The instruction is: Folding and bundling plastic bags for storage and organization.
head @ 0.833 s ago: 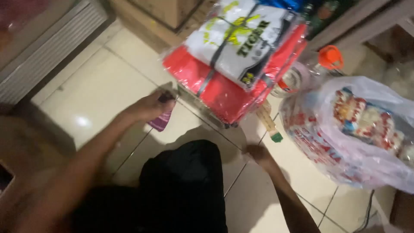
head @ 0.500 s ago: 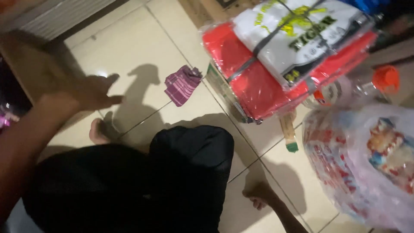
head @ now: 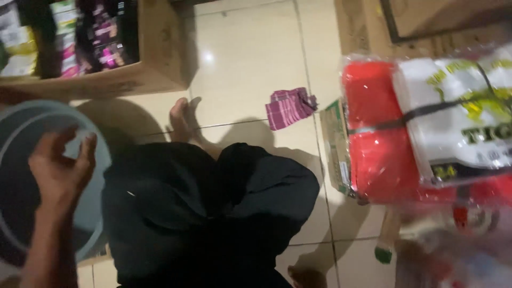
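Left hand: fingers spread, holding nothing, hovering over the grey round basin
Right hand: out of view
Beyond the fingers: open cardboard box of packets

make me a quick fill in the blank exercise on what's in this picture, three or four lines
1. The left hand is raised, fingers spread, over a round grey ____.
2. The small striped cloth on the tiled floor is ____ in colour.
3. The strapped bundle of red and white packages lies at the ____ side of the picture.
4. The cardboard box at upper left holds ____ packets.

Missing words: basin; purple; right; colourful
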